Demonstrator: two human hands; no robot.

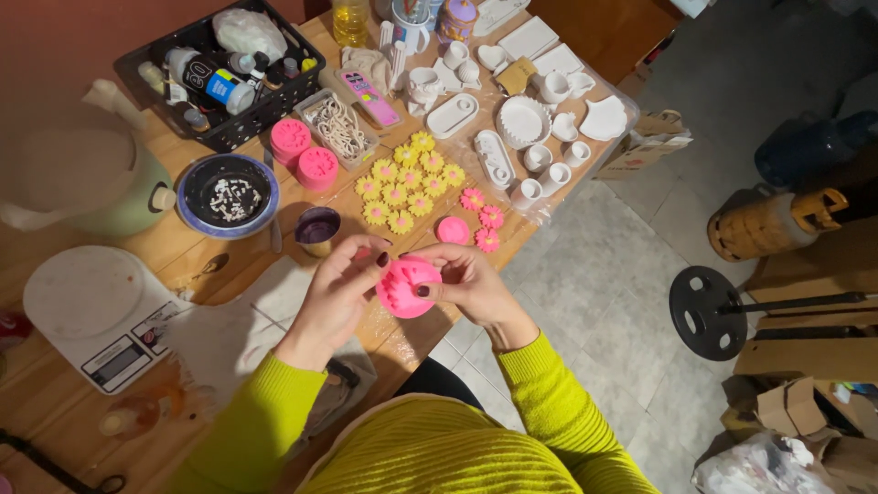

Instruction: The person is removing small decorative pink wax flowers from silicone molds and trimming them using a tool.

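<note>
Both hands' grip, left hand [334,293] and right hand [466,284], pinches a pink mould [407,286] over the cluttered wooden table [430,329].

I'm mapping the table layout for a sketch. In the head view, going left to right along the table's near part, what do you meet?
White kitchen scale → purple cup → left hand → pink round mould held in both hands → right hand.
</note>
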